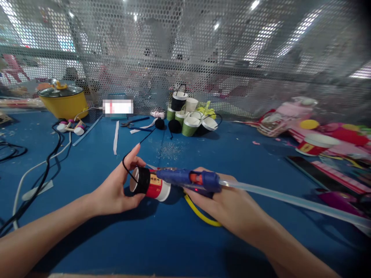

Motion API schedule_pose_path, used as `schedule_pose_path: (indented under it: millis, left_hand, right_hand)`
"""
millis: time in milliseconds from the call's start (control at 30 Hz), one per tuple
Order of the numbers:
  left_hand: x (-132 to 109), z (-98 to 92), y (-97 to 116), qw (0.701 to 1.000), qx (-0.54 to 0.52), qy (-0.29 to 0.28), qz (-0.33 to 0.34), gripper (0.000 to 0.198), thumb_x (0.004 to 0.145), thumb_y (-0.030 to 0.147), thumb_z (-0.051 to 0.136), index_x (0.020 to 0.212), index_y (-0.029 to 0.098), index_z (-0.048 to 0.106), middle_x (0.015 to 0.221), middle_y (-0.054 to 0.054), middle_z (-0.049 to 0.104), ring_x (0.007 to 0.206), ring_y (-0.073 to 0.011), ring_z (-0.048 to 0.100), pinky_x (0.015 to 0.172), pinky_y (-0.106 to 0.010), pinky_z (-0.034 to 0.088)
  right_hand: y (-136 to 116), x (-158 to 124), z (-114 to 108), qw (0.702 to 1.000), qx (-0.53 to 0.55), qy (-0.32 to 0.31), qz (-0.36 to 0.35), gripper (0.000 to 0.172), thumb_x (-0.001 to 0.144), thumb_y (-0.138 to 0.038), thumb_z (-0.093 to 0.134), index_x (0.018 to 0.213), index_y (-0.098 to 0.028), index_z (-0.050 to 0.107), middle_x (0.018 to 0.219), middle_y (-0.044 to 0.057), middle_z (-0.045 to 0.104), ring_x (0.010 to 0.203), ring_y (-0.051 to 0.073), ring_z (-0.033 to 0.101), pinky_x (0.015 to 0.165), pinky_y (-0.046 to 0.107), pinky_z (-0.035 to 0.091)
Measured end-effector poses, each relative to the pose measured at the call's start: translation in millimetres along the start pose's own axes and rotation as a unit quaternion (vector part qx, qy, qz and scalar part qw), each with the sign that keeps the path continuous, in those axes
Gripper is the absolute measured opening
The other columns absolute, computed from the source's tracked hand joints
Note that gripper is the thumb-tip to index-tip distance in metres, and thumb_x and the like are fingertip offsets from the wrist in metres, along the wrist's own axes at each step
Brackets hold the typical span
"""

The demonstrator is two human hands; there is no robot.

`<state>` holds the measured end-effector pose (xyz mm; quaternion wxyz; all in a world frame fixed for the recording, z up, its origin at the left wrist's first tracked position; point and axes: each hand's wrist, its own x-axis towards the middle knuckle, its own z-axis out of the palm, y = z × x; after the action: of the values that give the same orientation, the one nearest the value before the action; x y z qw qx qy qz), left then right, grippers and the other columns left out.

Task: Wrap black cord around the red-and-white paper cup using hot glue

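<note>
Head view: the red-and-white paper cup [155, 189] is tipped sideways above the blue worktop [174, 247], gripped by the left hand [116, 189], thumb below, fingers above. Black cord [142, 180] wraps the cup's left end; its strand loops over a left finger toward a black yarn ball [159, 123] beyond the cup. Right of the cup, the right hand [228, 199] grips a blue plastic glue gun [179, 177], nozzle over the cup; contact unclear. Step looks like gluing cord on; next move calls for steady nozzle, taut strand.
</note>
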<state>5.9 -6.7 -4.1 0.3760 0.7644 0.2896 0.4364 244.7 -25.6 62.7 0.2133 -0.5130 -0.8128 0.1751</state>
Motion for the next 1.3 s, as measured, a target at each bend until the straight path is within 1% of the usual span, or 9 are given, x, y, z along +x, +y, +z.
schedule_pose_path:
  millis: [133,233,333,567,700,867,967,1100,1300]
  left_hand:
    - [-1.0,-0.9,-0.5,0.999,0.019,-0.015,0.022,0.095,0.071,0.007,0.060,0.142,0.037,0.003,0.113,-0.005,0.042,0.103,-0.0204,0.047,0.091,-0.039,0.038]
    - [-0.7,-0.8,-0.9,0.999,0.016,-0.015,0.024,0.096,0.071,0.007,0.060,0.142,0.037,0.003,0.114,-0.005,0.042,0.105,-0.0209,0.046,0.092,-0.039,0.038]
    - [-0.1,-0.2,0.0,1.000,-0.018,-0.009,0.001,0.097,0.070,0.007,0.061,0.142,0.037,0.002,0.111,-0.005,0.042,0.104,-0.0203,0.046,0.090,-0.038,0.039]
    - [1.0,0.9,-3.2,0.992,-0.085,0.036,-0.081,0.100,0.069,0.011,0.065,0.142,0.036,0.003,0.109,-0.003,0.042,0.103,-0.0196,0.046,0.093,-0.038,0.036]
    - [1.7,0.4,-5.7,0.986,-0.119,0.049,-0.103,0.101,0.067,0.008,0.065,0.142,0.036,0.003,0.107,-0.003,0.044,0.097,-0.0174,0.048,0.088,-0.035,0.039]
    - [1.9,0.6,-5.4,0.983,-0.134,0.047,-0.115,0.102,0.067,0.009,0.065,0.141,0.037,0.002,0.106,-0.002,0.042,0.095,-0.0163,0.049,0.083,-0.032,0.041]
    - [1.3,0.7,-5.4,0.983,-0.128,0.050,-0.123,0.102,0.067,0.009,0.065,0.141,0.038,0.002,0.106,-0.002,0.042,0.095,-0.0163,0.049,0.086,-0.034,0.040]
    - [1.0,0.1,-6.1,0.985,-0.116,0.052,-0.114,0.102,0.066,0.008,0.065,0.141,0.037,0.004,0.107,-0.002,0.042,0.097,-0.0168,0.049,0.091,-0.036,0.036]
    - [1.7,1.0,-3.6,0.995,-0.075,0.031,-0.066,0.101,0.067,0.010,0.066,0.142,0.035,0.004,0.109,-0.003,0.043,0.105,-0.0204,0.046,0.095,-0.039,0.034]
  right_hand:
    - [-2.2,6.0,-2.3,1.000,-0.017,-0.001,-0.025,0.012,0.078,-0.018,0.047,0.069,-0.024,0.052,0.073,0.004,0.062,0.064,0.017,0.057,0.062,0.029,0.046]
    - [-2.5,5.8,-2.3,1.000,-0.013,-0.005,-0.023,0.012,0.078,-0.018,0.046,0.070,-0.024,0.052,0.072,0.004,0.062,0.062,0.016,0.056,0.060,0.029,0.046]
    - [-1.4,1.6,-1.2,1.000,-0.005,-0.004,-0.008,0.012,0.079,-0.022,0.047,0.068,-0.024,0.050,0.064,0.001,0.059,0.054,0.014,0.051,0.052,0.027,0.043]
    - [-6.2,-5.2,1.0,1.000,0.008,-0.012,0.025,0.018,0.078,-0.026,0.049,0.061,-0.023,0.045,0.055,-0.002,0.051,0.048,0.013,0.044,0.046,0.027,0.038]
    - [-9.2,-6.6,2.4,1.000,0.001,-0.012,0.016,0.011,0.077,-0.023,0.049,0.066,-0.022,0.052,0.057,-0.001,0.054,0.051,0.015,0.047,0.049,0.029,0.040]
    - [-6.7,-8.8,6.5,0.999,0.025,-0.018,0.020,0.012,0.077,-0.024,0.050,0.065,-0.023,0.048,0.059,-0.002,0.056,0.051,0.014,0.048,0.048,0.027,0.039]
    - [-5.0,-9.7,7.7,0.999,0.029,-0.034,0.020,0.013,0.078,-0.024,0.050,0.066,-0.023,0.048,0.059,-0.003,0.054,0.051,0.013,0.047,0.047,0.026,0.037]
    - [-6.3,-8.6,5.0,0.999,0.019,-0.027,0.021,0.013,0.078,-0.025,0.050,0.066,-0.023,0.048,0.058,-0.003,0.054,0.051,0.013,0.046,0.048,0.027,0.038]
    - [-6.5,-3.5,-1.3,0.999,0.015,-0.021,0.044,0.013,0.079,-0.027,0.050,0.066,-0.023,0.050,0.060,0.000,0.056,0.052,0.015,0.050,0.051,0.029,0.042]
